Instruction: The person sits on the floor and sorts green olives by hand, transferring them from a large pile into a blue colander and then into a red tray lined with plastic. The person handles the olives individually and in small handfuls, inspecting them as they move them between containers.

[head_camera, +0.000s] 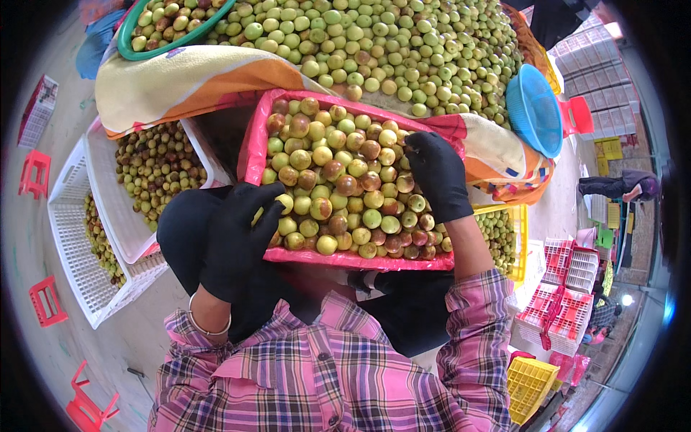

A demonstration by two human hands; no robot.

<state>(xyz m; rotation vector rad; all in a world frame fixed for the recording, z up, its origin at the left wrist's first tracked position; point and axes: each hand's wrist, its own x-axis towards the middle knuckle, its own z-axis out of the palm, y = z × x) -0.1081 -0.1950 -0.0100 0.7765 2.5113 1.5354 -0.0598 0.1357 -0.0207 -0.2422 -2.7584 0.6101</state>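
A crate lined with pink plastic (356,261) stands before me, full of green and reddish-brown round fruits that look like jujubes (346,185). My left hand (237,237), in a black glove, is at the crate's left edge, its fingers closed around a yellow-green fruit (284,203). At the upper right corner of the crate is my right hand (438,173), also black-gloved, with bent fingers over the fruits; whether it holds one is hidden. Beyond the crate lies a large heap of green fruits (378,48), bordered by a patterned cloth (200,81).
White crates (86,227) with fruit stand at left, and a yellow crate (519,237) at right. A green basket (127,43) and blue basket (534,110) sit by the heap. Red stools (35,173) are at far left; stacked crates (556,318) and a person (621,185) are at right.
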